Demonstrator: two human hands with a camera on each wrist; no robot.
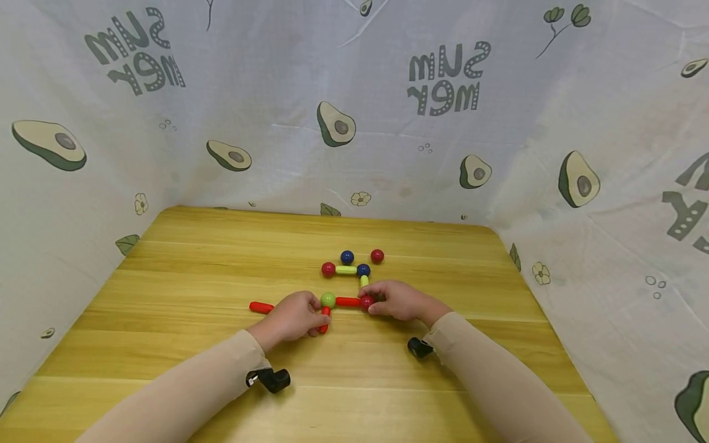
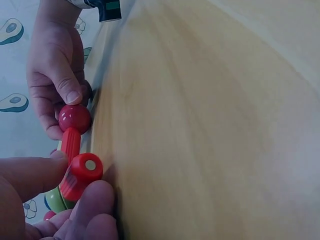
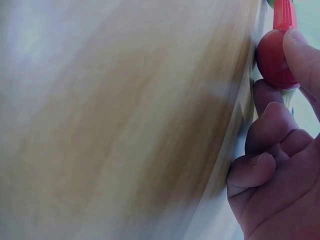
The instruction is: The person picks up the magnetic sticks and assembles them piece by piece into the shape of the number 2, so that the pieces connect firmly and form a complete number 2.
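My left hand [image 1: 292, 317] pinches a short red rod [image 1: 325, 321] between thumb and fingers; its near end shows a pale round tip [image 2: 90, 165] in the left wrist view. The rod's far end meets a lime-green ball [image 1: 328, 299]. From that ball a second red rod [image 1: 348, 302] runs right to a dark red ball [image 1: 367, 303], which my right hand [image 1: 404, 300] holds by thumb and fingertips. A yellow rod [image 1: 364, 281] leads from there to a blue ball [image 1: 363, 270], then another yellow rod [image 1: 346, 270] reaches a red ball [image 1: 328, 269].
Behind the joined pieces lie a loose blue ball [image 1: 347, 257] and a loose red ball [image 1: 377, 255]. A separate red rod [image 1: 261, 307] lies left of my left hand, partly hidden by it. Printed white cloth [image 1: 388, 172] surrounds the wooden table [image 1: 354, 381] at back and sides.
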